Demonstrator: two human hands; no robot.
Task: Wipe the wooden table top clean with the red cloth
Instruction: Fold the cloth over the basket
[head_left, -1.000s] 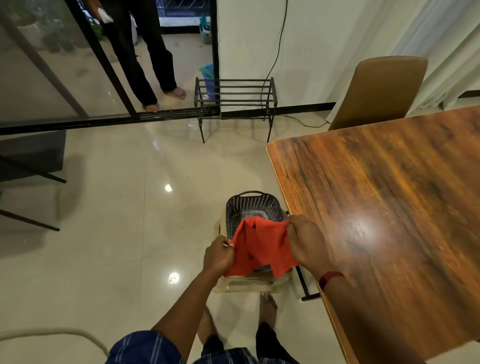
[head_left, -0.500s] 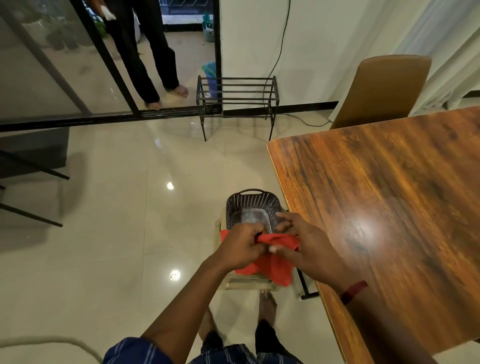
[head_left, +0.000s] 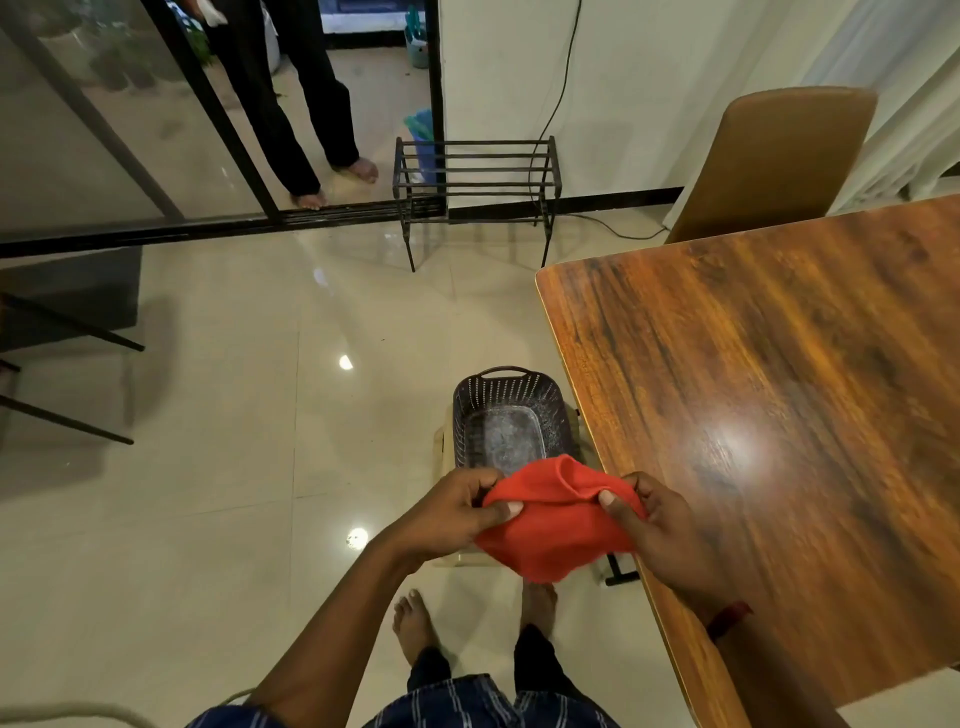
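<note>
Both the left hand (head_left: 451, 512) and right hand (head_left: 658, 525) pinch the red cloth (head_left: 553, 525) beside the table (head_left: 779, 389), above a basket (head_left: 511, 421)

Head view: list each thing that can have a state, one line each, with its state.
red cloth: bunched, held off the table by both hands
left hand: gripping the cloth
right hand: gripping the cloth
wooden table top: bare, glossy, not yet touched
dark basket: empty
shoe rack: empty
</note>
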